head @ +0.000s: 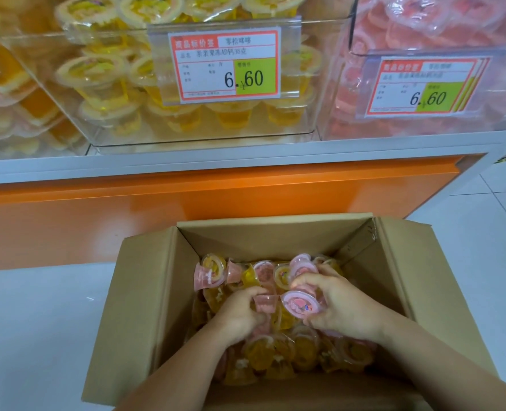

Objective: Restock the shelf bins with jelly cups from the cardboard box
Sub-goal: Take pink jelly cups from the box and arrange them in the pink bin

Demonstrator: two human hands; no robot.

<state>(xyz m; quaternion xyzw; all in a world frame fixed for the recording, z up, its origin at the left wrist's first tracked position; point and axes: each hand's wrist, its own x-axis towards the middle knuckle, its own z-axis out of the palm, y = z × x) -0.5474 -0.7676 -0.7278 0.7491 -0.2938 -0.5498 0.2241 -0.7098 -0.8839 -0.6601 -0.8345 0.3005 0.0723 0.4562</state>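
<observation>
An open cardboard box [145, 307] sits on the floor below the shelf, filled with several pink and yellow jelly cups. Both of my hands are down inside it. My left hand [239, 314] grips a pink jelly cup [265, 304] between thumb and fingers. My right hand [339, 305] is closed around another pink jelly cup [300, 305] whose lid faces me. Above, a clear bin of yellow jelly cups [112, 84] stands at centre, and a clear bin of pink jelly cups [423, 31] stands to its right.
Price tags reading 6.60 hang on the yellow bin [226, 66] and the pink bin [426, 86]. A white shelf edge [186, 164] and an orange base panel [186, 203] lie between bins and box. White tiled floor [38, 321] surrounds the box.
</observation>
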